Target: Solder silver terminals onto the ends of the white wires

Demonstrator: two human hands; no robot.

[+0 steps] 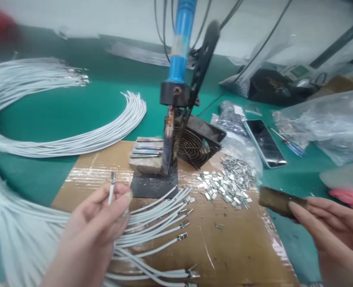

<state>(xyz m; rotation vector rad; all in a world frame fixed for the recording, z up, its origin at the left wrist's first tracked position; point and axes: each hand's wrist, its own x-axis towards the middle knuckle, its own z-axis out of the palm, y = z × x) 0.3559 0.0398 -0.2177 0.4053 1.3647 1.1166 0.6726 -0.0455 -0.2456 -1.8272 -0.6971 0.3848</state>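
Observation:
Between thumb and fingers, my left hand pinches a white wire that points upward, with a metal terminal at its tip. My right hand, off to the right, grips a flat dark brownish strip whose material I cannot make out. Under and beside my left hand lies a bundle of white wires, several of them ending in metal terminals. A heap of loose metal terminals rests on the cardboard between my hands. One single terminal lies apart, nearer to me.
A blue-handled soldering iron stands upright in a holder at centre, beside a small black fan. Coiled white wires lie left on the green mat. A phone and plastic bags are at right. Cardboard covers the front.

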